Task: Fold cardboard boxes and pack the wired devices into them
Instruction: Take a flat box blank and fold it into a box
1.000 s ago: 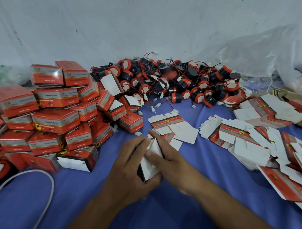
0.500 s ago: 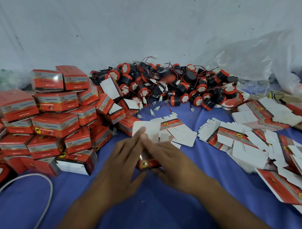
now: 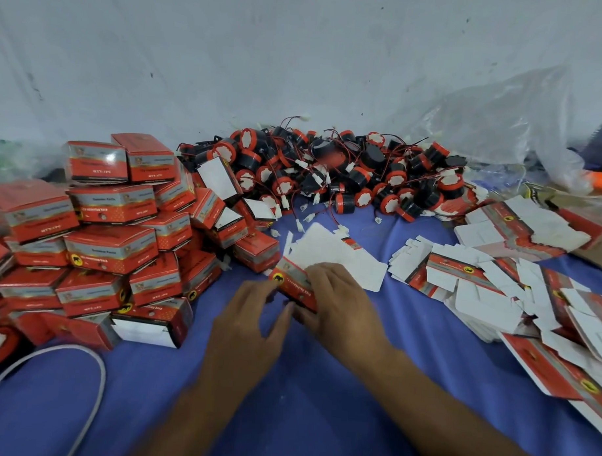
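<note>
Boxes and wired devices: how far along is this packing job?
Done: dozens of folded red boxes stacked at left. In hand: left hand and right hand hold one half-folded box. Left: a pile of loose wired devices and many flat box blanks at right.

Left hand [image 3: 246, 328] and right hand [image 3: 341, 307] meet close together, fingers curled and pinching.

free: near blue cloth [image 3: 320, 416] | blocked: left box stack [image 3: 98, 241]; right flat cartons [image 3: 495, 285]
</note>
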